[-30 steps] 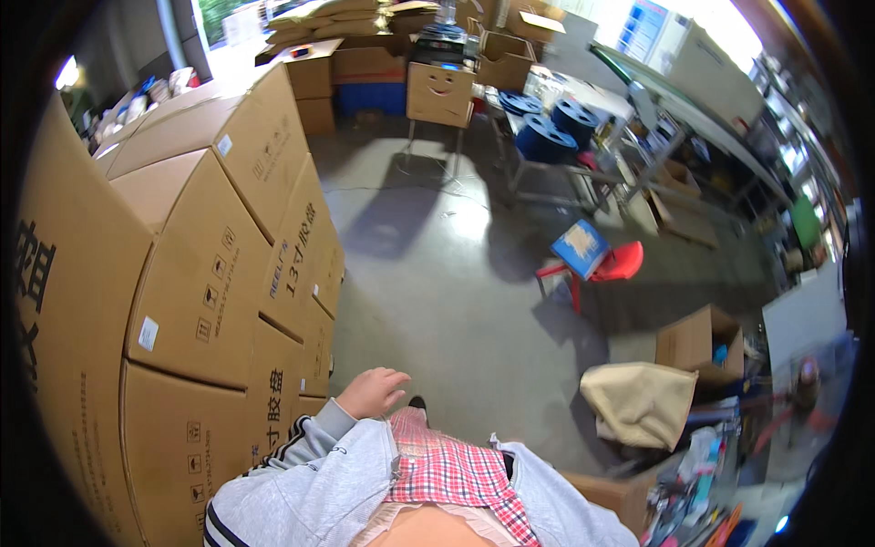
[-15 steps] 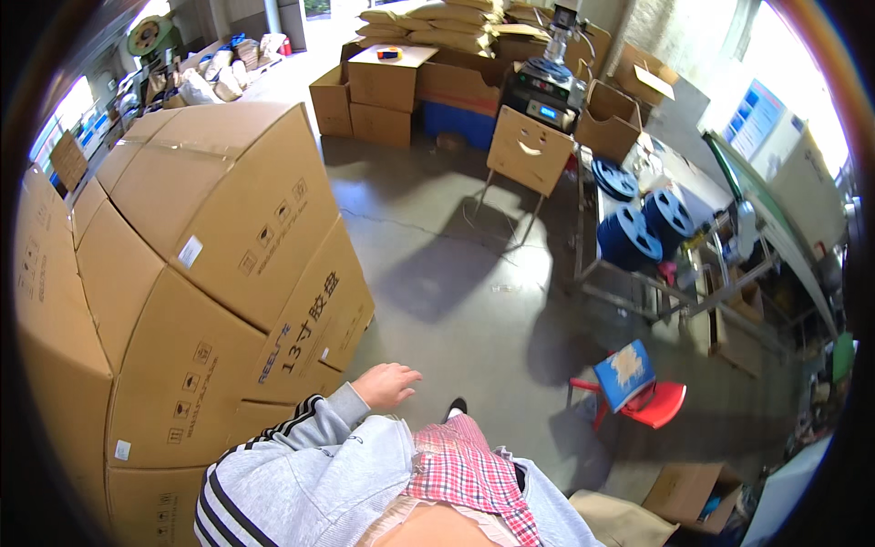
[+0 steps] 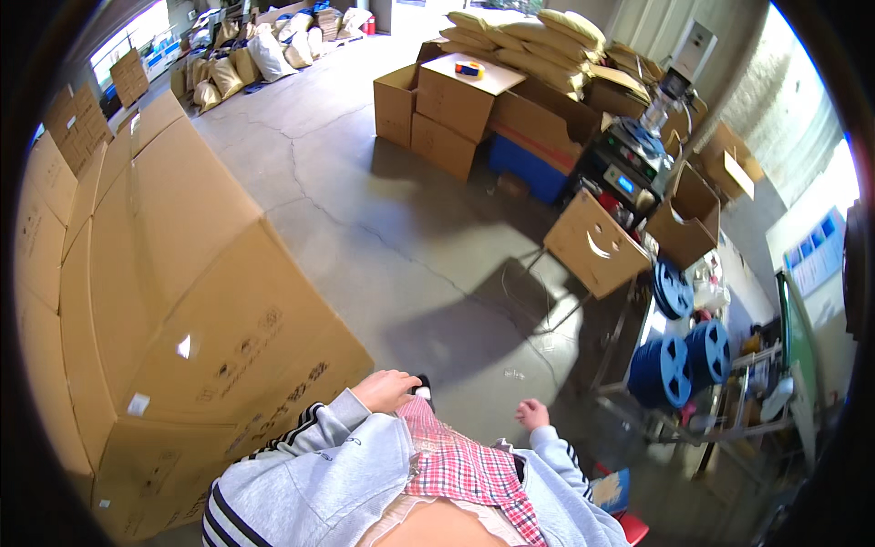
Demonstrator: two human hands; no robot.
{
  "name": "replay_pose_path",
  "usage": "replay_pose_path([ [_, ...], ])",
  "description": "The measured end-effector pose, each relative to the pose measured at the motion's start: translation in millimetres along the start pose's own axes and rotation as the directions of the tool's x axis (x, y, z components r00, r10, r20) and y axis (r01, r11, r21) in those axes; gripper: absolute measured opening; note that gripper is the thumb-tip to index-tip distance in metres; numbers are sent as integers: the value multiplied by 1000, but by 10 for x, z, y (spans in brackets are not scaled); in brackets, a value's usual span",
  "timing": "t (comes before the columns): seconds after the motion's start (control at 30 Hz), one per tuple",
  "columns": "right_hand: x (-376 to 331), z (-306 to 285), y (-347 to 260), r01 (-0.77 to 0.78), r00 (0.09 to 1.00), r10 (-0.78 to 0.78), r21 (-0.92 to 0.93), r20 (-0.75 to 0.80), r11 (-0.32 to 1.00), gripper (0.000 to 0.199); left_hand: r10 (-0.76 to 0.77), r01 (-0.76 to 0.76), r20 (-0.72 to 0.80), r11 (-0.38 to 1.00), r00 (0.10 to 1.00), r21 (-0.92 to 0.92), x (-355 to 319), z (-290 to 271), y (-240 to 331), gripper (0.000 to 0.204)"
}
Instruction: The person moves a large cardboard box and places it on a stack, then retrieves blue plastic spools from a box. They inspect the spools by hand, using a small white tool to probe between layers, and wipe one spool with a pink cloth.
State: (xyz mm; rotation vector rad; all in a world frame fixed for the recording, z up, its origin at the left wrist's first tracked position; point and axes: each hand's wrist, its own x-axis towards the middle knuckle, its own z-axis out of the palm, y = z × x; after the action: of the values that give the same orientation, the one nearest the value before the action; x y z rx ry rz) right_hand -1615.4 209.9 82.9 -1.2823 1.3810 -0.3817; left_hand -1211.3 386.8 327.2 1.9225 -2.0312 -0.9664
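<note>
I see stacked cardboard cartons (image 3: pixel 210 273) just left of the left hand (image 3: pixel 383 390), contact unclear, and blue reels (image 3: pixel 649 376) well right of the right hand (image 3: pixel 532 415). Left fingers extend loosely, seemingly empty; right fingers curl, contents indiscernible.

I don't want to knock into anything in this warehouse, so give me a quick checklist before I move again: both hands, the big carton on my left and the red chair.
1. Left hand free: ok, nothing visible in it.
2. Right hand free: ok, fingers loosely curled, nothing visible in them.
3. Left hand apart from the large carton: cannot tell; the hand overlaps its near corner in this view.
4. Top of the large carton closed: ok, no flap stands up.
5. Red chair fully in view: not ok, only part shows beyond the right sleeve.
</note>
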Motion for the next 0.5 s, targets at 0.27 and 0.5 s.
replay_pose_path([
  [0.27, 1484, 24, 18, -167, 926, 260, -321, 274, 932, 21, -123, 64, -520, 990, 846, -129, 1055, -991, -846, 33],
  [0.5, 3035, -144, -1429, -200, 910, 353, -513, 219, 835, 28, -504, 274, -414, 823, 758, -498, 1954, -1671, -1449, 34],
])
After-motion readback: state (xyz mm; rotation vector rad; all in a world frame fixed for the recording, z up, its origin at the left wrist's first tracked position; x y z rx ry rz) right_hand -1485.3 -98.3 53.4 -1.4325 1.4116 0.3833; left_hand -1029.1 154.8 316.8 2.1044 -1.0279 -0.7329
